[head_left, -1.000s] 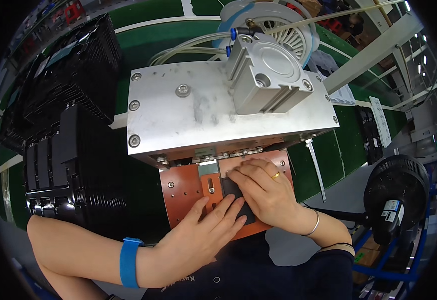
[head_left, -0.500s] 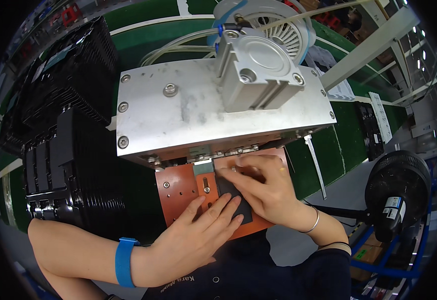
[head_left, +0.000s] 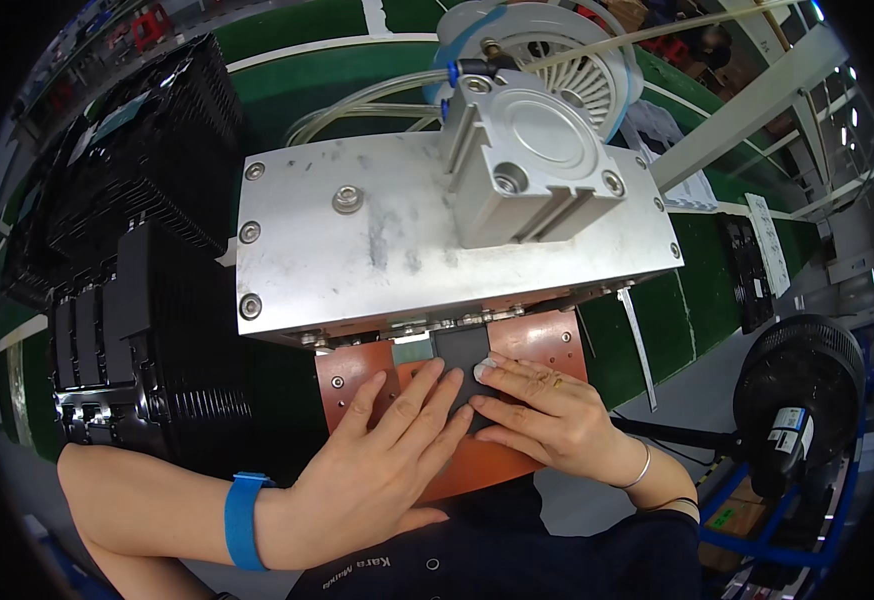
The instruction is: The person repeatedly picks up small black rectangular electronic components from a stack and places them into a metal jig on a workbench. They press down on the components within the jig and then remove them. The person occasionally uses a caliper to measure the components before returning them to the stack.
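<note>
Both hands lie flat, fingers extended, gripping nothing: left hand [head_left: 382,455] and right hand [head_left: 542,415] press a dark part [head_left: 460,352] onto the orange plate [head_left: 547,340] under the metal press [head_left: 357,250].

My left grip [head_left: 382,462] lies flat in the lower centre of the frame, fingers spread and extended toward the upper right, its forearm crossing in from the lower left. My right grip [head_left: 547,415] sits just beside it, fingers pointing left, fingertips touching the left grip's.
</note>
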### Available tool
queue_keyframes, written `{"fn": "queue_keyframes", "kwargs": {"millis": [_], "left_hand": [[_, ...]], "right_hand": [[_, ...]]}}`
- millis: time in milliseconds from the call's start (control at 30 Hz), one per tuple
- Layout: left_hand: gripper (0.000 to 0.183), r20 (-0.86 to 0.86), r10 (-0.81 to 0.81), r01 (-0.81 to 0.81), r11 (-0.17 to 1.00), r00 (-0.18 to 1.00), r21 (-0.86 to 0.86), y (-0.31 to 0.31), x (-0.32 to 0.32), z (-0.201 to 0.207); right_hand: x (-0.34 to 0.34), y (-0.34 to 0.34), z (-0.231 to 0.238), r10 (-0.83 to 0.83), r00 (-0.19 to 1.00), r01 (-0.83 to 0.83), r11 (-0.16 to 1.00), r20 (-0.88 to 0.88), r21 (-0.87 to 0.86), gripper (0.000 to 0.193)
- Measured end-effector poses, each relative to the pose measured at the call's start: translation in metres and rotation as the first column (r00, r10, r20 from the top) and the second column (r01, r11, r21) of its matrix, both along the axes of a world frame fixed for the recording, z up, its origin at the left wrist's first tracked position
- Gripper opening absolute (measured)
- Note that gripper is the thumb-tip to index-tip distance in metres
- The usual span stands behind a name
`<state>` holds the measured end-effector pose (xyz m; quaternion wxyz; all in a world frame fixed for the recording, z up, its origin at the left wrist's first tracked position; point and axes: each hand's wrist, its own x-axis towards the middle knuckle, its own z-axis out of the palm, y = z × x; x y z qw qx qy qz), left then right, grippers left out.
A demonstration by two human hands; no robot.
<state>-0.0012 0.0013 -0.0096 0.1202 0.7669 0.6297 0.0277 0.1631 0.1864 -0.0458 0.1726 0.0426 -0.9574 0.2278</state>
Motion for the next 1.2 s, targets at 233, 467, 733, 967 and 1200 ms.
{"fn": "queue_keyframes", "kwargs": {"millis": [233,467,733,967,1200], "left_hand": [[0.088,-0.048,-0.010,0.009,1.000,0.999,-0.025,0.001,0.000,0.004],[0.082,-0.066,-0.019,0.018,1.000,0.998,-0.019,0.001,0.001,0.004],[0.053,0.029,-0.109,0.098,0.963,0.994,0.250,0.001,0.002,0.003],[0.031,0.640,0.324,-0.348,0.933,0.697,-0.094,0.017,-0.015,0.013],[0.029,0.846,0.448,-0.462,0.839,0.291,-0.286,-0.019,-0.021,0.017]], "right_hand": [[-0.001,0.000,0.002,0.007,0.999,-0.007,1.000,0.032,0.008,0.033],[0.000,-0.020,0.025,-0.044,0.957,0.101,0.978,0.288,-0.184,0.041],[-0.009,-0.003,0.029,-0.050,0.876,0.480,-0.019,0.480,-0.877,0.039],[0.011,-0.008,0.014,-0.128,0.929,0.360,0.104,0.346,-0.927,0.033],[-0.012,-0.049,0.029,-0.006,0.988,0.152,0.181,0.154,-0.972,0.032]]}}
